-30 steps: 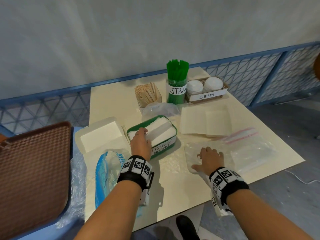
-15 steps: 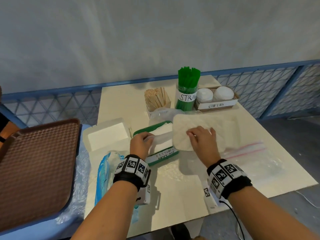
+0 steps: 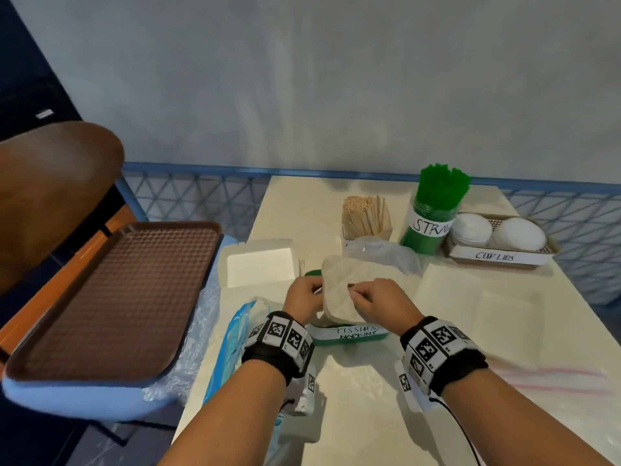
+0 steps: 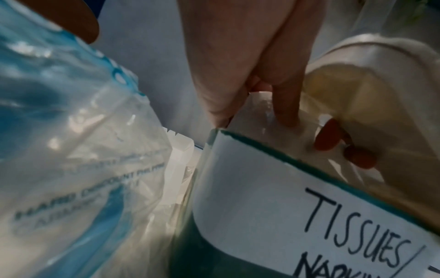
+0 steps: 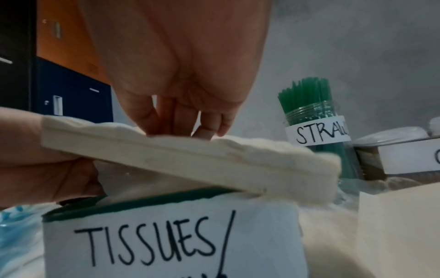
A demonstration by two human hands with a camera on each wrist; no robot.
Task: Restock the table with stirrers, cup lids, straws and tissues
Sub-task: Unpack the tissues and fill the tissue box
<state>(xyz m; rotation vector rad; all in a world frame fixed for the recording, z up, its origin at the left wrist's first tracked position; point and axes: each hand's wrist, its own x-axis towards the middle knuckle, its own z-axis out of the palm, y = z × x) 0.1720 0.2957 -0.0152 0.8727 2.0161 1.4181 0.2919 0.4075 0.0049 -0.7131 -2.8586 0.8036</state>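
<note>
Both hands hold a stack of white tissues (image 3: 339,280) tilted over the green tray labelled TISSUES/NAPKINS (image 3: 353,333). My left hand (image 3: 316,289) grips the stack's left edge and my right hand (image 3: 353,292) pinches its near edge. In the right wrist view the fingers (image 5: 190,124) lie on top of the stack (image 5: 190,158), whose far end dips into the tray (image 5: 166,235). In the left wrist view a finger (image 4: 283,105) touches the tissues inside the tray (image 4: 250,178). Wooden stirrers (image 3: 366,216), green straws (image 3: 433,210) and cup lids (image 3: 497,235) stand behind.
An open white box (image 3: 258,264) and a blue plastic pack (image 3: 235,334) lie left of the tray. Flat napkins (image 3: 480,297) and a zip bag (image 3: 551,375) lie on the right. A brown serving tray (image 3: 114,297) sits off the table's left edge, and crumpled clear plastic (image 3: 386,253) lies by the stirrers.
My right hand picked up the tissue stack from the right and carried it left over the green tray. My left hand rose from the tray and took hold of the stack's edge.
</note>
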